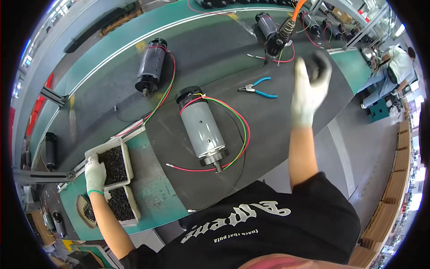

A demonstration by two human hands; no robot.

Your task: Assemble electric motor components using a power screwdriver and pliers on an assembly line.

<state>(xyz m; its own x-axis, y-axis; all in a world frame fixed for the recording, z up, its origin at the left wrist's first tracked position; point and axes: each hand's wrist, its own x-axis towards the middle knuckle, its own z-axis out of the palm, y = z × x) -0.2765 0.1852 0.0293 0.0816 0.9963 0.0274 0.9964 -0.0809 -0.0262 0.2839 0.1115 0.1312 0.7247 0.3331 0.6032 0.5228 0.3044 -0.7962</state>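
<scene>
My left hand [95,174], in a white glove, reaches into the upper bin of small black parts [114,163]; its fingers are bent close together, and anything between them is hidden. My right hand [309,92], in a white glove with dark fingertips, is raised over the right side of the bench. Its thumb and fingers are apart with nothing between them, slightly blurred. Near it hangs a power screwdriver [275,45] on an orange coiled hose. In front of me lies a grey cylindrical motor [201,127] with red, green and black wires. Blue-handled pliers [257,87] lie beyond it.
A second motor [152,65] lies farther left, and another motor [267,24] lies behind the screwdriver. A lower bin [134,204] and a round dish [80,208] of black parts sit by my left forearm. Another person [396,67] bends over at the far right, beyond stacked cardboard [394,179].
</scene>
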